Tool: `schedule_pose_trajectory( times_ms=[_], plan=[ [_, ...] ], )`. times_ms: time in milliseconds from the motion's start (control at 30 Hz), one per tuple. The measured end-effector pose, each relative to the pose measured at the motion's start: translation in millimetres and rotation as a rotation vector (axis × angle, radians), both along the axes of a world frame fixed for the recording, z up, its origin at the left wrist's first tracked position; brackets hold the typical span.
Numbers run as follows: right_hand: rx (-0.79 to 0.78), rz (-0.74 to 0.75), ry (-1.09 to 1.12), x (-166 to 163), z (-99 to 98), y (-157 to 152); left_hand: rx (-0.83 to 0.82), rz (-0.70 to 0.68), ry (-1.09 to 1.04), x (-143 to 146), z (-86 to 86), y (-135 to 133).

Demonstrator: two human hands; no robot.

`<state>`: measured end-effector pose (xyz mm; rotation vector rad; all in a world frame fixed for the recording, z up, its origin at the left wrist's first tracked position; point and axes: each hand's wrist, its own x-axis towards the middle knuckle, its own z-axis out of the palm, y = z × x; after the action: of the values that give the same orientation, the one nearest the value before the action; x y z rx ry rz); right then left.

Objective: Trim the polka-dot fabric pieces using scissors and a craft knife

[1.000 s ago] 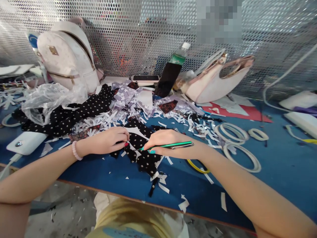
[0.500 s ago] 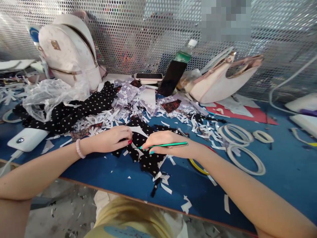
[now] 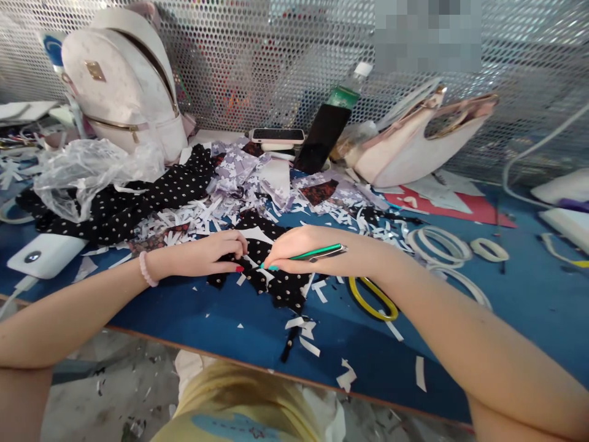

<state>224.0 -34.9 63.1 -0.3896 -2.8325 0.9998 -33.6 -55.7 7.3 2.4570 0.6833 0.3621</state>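
Observation:
My right hand [image 3: 308,248] is closed around a slim green pen [image 3: 317,252], its silver clip end pointing to the right. The pen's front end is by a piece of black fabric with white dots [image 3: 286,291], under my fingertips. My left hand [image 3: 216,253], fingers curled and red-nailed thumb stretched out, presses the left side of this fabric against the table. White paper pieces [image 3: 256,234] lie on the cloth between the hands. What is under my left fingers is partly hidden.
Scissors with yellow handles [image 3: 373,301] lie partly under my right forearm. White rolls of tape [image 3: 439,247] are to the right. Paper scraps [image 3: 202,215] are strewn behind my hands. A backpack [image 3: 124,86], dark bottle [image 3: 324,132] and handbag [image 3: 405,147] stand along the mesh wall.
My right hand has shifted slightly, and the pen's back end is tilted up more. More of the yellow scissor handle shows. My left hand stays at the fabric.

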Motion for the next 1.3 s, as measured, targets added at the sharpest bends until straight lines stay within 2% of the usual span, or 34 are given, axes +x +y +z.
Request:
schedule_pose_trajectory(
  times_ms=[133, 300, 667, 1033, 1300],
  plan=[
    [-0.047, -0.003, 0.007, 0, 0.2, 2, 0.047, -0.014, 0.008, -2, -4.3, 3],
    [-0.119, -0.031, -0.048, 2, 2.1, 12, 0.103, -0.114, 0.083, -2, -4.1, 8],
    [-0.169, -0.022, -0.072, 7, 9.2, 19, 0.129, -0.152, 0.034, -3, -8.6, 15],
    [-0.153, -0.060, -0.092, 12, 9.5, 8, 0.155, -0.140, 0.060, -3, -4.6, 13],
    [-0.073, -0.087, 0.013, 22, 5.2, 4, 0.157, -0.129, 0.083, -2, -0.7, 10]
  ],
)
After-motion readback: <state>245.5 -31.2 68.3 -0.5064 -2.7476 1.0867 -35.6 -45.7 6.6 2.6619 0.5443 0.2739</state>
